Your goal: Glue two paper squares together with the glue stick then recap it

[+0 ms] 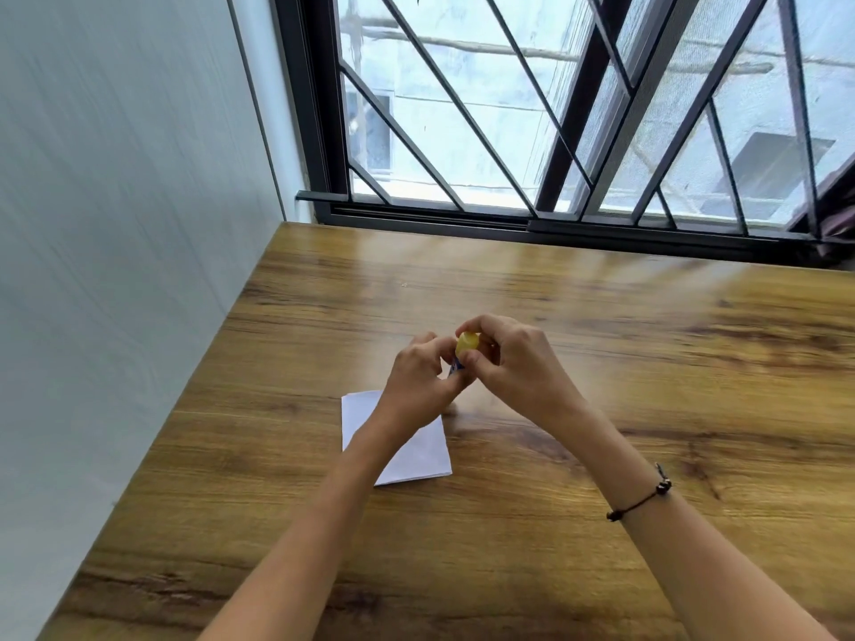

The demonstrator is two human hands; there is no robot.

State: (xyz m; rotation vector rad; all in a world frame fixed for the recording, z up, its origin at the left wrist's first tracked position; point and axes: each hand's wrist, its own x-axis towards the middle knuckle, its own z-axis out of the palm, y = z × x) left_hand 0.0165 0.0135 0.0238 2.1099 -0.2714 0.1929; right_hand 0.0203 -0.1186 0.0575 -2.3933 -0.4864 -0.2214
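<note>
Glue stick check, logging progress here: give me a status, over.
Left hand grips glue stick body; right hand pinches its yellow cap. White paper flat on table, under left wrist. Nothing in the way.

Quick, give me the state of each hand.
Left hand: grips the glue stick.
Right hand: pinches the yellow cap.

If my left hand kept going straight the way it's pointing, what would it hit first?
Probably the right hand: the left hand points up and right along the glue stick that both hold, so the right fingers are directly ahead. Depth is unclear.
</note>
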